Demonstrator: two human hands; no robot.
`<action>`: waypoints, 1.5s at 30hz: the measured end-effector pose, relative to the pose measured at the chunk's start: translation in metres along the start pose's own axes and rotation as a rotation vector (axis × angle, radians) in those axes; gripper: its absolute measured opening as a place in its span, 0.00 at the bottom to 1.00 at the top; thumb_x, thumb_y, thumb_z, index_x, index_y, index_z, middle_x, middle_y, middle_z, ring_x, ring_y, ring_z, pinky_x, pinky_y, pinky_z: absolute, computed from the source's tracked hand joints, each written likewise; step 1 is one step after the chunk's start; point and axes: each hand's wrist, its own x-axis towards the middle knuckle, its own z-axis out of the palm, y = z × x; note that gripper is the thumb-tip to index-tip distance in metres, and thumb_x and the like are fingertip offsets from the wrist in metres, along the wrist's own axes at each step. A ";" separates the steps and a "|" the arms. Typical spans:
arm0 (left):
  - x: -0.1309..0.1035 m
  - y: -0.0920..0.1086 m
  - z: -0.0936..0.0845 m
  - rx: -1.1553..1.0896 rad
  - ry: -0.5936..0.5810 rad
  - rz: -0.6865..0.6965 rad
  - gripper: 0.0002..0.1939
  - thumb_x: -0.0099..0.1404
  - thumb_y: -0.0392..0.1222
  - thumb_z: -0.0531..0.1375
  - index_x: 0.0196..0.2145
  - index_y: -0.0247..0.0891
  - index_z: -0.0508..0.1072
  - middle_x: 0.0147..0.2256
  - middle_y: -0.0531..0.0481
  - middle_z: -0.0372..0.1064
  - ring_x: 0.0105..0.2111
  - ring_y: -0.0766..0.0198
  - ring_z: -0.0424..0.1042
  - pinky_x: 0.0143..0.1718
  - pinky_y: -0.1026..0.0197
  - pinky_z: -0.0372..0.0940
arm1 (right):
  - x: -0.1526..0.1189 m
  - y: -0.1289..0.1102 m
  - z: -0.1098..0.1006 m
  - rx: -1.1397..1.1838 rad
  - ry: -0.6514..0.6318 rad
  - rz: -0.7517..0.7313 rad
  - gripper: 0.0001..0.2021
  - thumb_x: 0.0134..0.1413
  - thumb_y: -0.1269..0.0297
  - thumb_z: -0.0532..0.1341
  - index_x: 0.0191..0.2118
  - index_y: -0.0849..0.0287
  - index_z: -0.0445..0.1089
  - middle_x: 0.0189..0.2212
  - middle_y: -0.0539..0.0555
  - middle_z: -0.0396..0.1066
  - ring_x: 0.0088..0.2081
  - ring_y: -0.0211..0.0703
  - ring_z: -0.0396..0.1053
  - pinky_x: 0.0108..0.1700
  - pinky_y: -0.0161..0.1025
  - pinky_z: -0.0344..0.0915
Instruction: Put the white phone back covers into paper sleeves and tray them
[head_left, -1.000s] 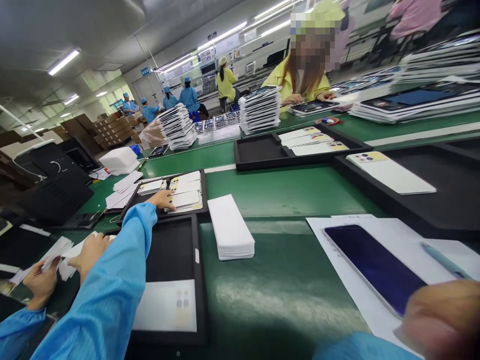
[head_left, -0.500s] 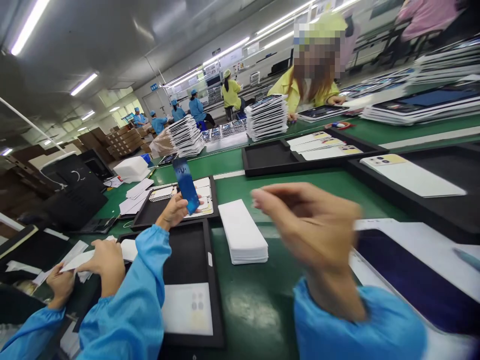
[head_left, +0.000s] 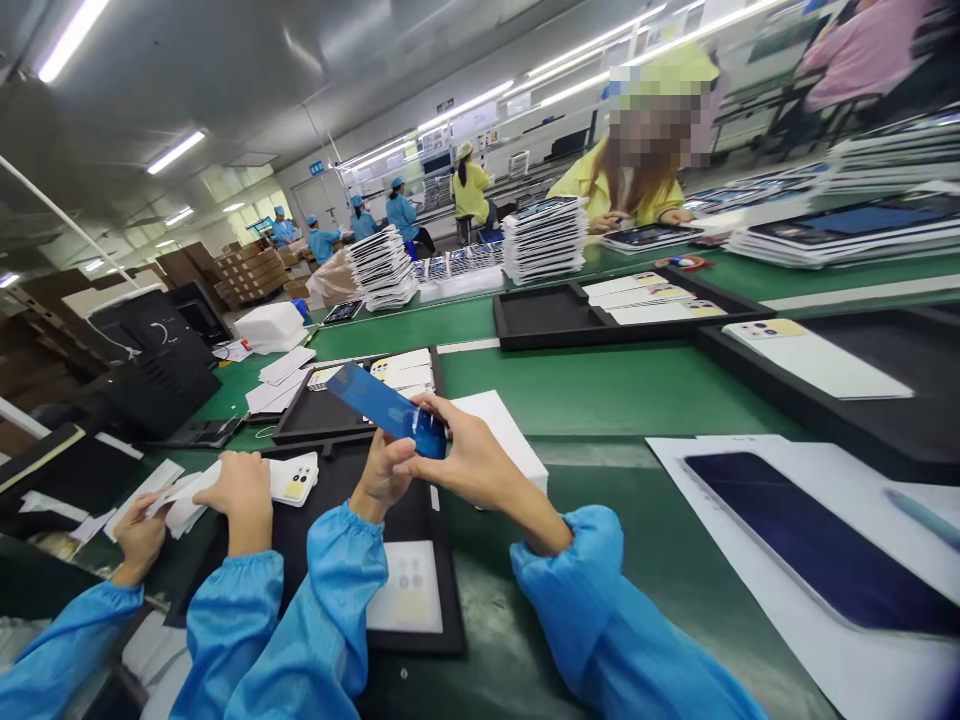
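Observation:
A slim, glossy blue phone [head_left: 375, 395] is tilted in front of me, above the black trays. My left hand [head_left: 384, 468] grips its lower part from beneath, fingers closed. My right hand [head_left: 476, 455] pinches the near end of the same phone, thumb and fingers around its edge. Just behind my right hand stands a stack of white sheets [head_left: 506, 430], partly covered by it. Under my left forearm lies a black tray [head_left: 450, 600] holding a whitish phone back [head_left: 409, 590] with camera rings.
To the left, a co-worker's hands [head_left: 240, 495] hold white sheets near a white phone [head_left: 295, 478]. Another black tray [head_left: 517, 318] with white phones stands farther back. At right, a large dark-screened phone [head_left: 810, 530] lies on white paper [head_left: 682, 460] beside a pen [head_left: 926, 518].
My right hand has moved left from empty air and now grips the blue phone. The phone has tipped from near upright to a leftward slant. The co-worker's hands shifted slightly.

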 end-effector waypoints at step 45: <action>-0.014 -0.025 0.047 1.056 -0.486 0.648 0.11 0.68 0.38 0.55 0.41 0.39 0.78 0.44 0.45 0.76 0.46 0.57 0.74 0.48 0.53 0.72 | -0.006 0.016 -0.072 -0.270 0.846 -0.200 0.41 0.41 0.52 0.68 0.60 0.61 0.57 0.54 0.62 0.66 0.52 0.56 0.67 0.53 0.52 0.67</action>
